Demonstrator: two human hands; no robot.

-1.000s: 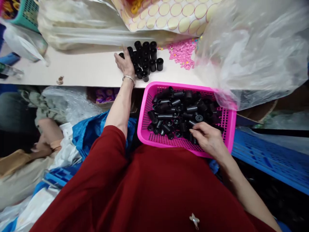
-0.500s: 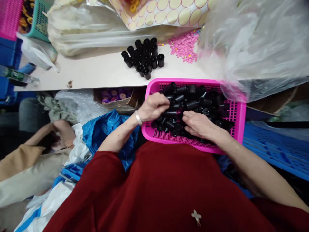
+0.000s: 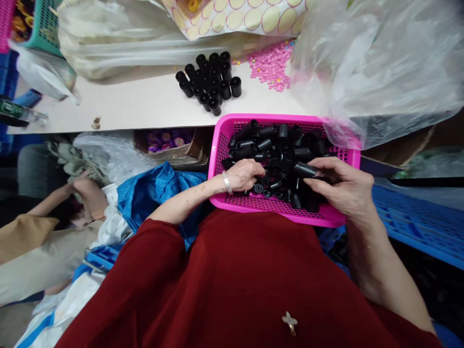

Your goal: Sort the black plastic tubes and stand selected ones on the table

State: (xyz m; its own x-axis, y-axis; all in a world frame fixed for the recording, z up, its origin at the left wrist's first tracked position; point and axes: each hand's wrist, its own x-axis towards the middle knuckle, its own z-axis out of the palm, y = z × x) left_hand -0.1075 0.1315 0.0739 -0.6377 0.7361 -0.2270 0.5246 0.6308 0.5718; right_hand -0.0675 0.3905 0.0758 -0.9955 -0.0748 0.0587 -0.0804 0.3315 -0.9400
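A pink plastic basket in front of me holds many loose black plastic cylinders and small round black parts. My right hand, at the basket's right side, grips one black cylinder between thumb and fingers. Over the left part of the pile, my left hand has its fingers drawn together among the small parts. Whatever its fingertips hold, if anything, is hidden. On the white table beyond the basket, a group of black cylinders stands upright, close together.
Pink beads lie behind the standing cylinders. Clear plastic bags hang over the basket's right corner. A box of purple items sits under the table edge. At left is another person's arm; a blue crate is at right.
My right hand has moved right and lifted a black cylinder from the pile. My left hand has shifted lower and slightly right in the basket. The view has moved slightly.
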